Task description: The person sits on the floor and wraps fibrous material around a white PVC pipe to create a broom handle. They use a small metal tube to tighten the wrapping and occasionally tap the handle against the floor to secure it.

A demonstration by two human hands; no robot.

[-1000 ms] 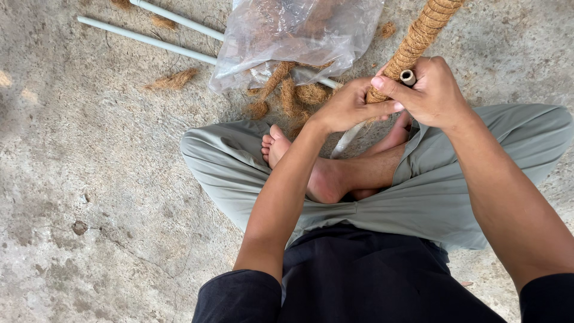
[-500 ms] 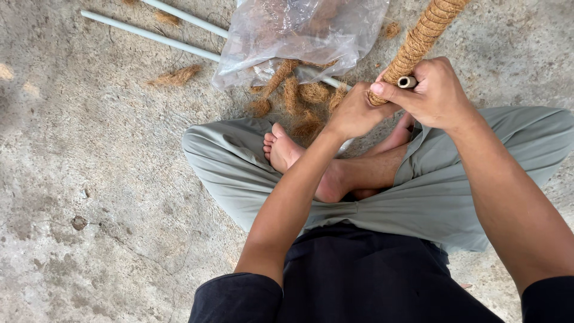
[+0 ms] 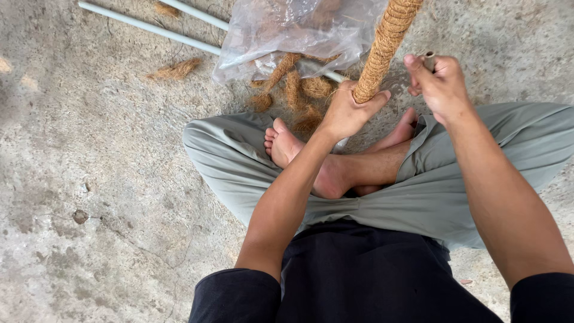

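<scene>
**Wrapping rope round a pole**

The left hand [image 3: 347, 113] grips the rope-wrapped pole [image 3: 382, 51] low down; the right hand [image 3: 439, 87] is closed on a small tube end [image 3: 429, 60] just beside it; I think keeping the pole steady and the rope tight works best.

Bare concrete floor [image 3: 89, 179] lies open leftward; ahead, plastic bag [image 3: 293, 30], fibre tufts [image 3: 299, 96] and white pipes [image 3: 149, 27] crowd the way.
</scene>
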